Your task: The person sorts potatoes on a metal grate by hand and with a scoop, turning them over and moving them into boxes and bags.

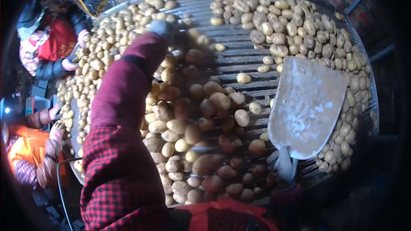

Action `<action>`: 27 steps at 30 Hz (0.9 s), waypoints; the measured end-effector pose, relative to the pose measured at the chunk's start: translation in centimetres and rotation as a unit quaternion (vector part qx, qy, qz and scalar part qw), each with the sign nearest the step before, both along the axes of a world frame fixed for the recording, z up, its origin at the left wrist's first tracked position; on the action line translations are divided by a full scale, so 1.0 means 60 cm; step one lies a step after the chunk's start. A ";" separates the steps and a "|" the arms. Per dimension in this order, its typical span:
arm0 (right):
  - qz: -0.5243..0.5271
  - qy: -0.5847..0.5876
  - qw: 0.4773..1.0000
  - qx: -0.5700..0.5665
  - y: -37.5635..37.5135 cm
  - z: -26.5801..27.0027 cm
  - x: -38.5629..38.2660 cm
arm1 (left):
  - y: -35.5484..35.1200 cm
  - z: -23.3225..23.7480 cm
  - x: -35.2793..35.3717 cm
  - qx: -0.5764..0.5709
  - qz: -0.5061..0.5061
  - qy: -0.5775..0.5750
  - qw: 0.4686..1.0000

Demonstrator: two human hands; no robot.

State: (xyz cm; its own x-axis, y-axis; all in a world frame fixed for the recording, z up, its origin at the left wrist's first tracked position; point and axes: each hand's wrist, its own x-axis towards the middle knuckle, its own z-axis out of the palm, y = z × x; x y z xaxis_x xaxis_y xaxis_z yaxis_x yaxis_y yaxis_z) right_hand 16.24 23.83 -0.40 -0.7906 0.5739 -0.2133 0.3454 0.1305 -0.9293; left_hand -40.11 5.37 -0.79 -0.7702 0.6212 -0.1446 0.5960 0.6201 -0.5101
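My left arm, in a maroon knit and red-black checked sleeve, stretches far across the slatted sorting table [233, 60]. My gloved left hand [160, 28] is over the potatoes [115, 32] at the far left; its fingers are blurred. Near the front edge, my gloved right hand [284, 167] grips the near end of a wide, worn scoop [306, 107]. The scoop's broad blade lies tilted over the slats and the potatoes on the right. Between my arms a loose heap of potatoes [192, 134] covers the slats, part of it in shadow.
A big pile of potatoes [291, 21] fills the back right, running down the right rim. On the left, one person in a red apron [60, 38] and another in an orange vest [32, 152] reach toward the potatoes. A cable [60, 188] hangs at lower left.
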 end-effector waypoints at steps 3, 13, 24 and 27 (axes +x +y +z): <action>-0.029 -0.005 0.998 0.061 -0.015 0.018 -0.029 | 0.029 0.017 -0.019 -0.032 -0.048 -0.017 0.998; -0.129 -0.009 0.974 -0.185 -0.022 0.034 -0.030 | -0.078 0.087 0.065 0.393 0.090 -0.200 0.893; -0.103 0.004 0.979 -0.178 -0.018 0.024 -0.025 | -0.385 0.211 0.431 0.860 0.069 -0.311 0.399; -0.074 -0.003 0.986 -0.148 -0.021 0.027 -0.020 | -0.516 0.172 0.597 0.728 0.036 0.017 0.685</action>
